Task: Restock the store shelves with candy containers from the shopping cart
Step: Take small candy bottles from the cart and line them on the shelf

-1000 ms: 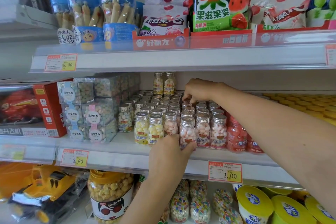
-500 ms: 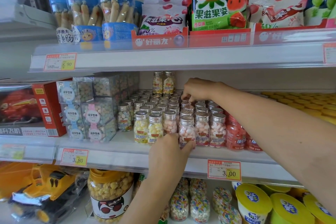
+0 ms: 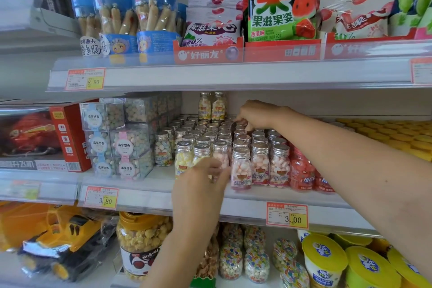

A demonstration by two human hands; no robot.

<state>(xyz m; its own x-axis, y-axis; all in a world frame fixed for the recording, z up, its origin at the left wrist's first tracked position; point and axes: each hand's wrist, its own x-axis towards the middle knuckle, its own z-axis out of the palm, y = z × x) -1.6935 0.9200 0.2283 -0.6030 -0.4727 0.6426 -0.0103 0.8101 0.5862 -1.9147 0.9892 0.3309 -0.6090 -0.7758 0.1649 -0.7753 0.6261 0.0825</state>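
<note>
Probably light, stiff, slick: pinches candy bottle (image 3: 240,124) at the top in curled right hand (image 3: 257,113); cannot tell for blurred left hand (image 3: 201,183).

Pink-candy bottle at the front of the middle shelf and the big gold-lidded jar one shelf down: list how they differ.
The pink-candy bottle is small and slim; the big jar is far wider. The bottle has a silver cap, the jar a gold lid. The bottle stands on the middle shelf among similar bottles; the jar stands one level lower. Both are clear, upright and show their candy.
</note>
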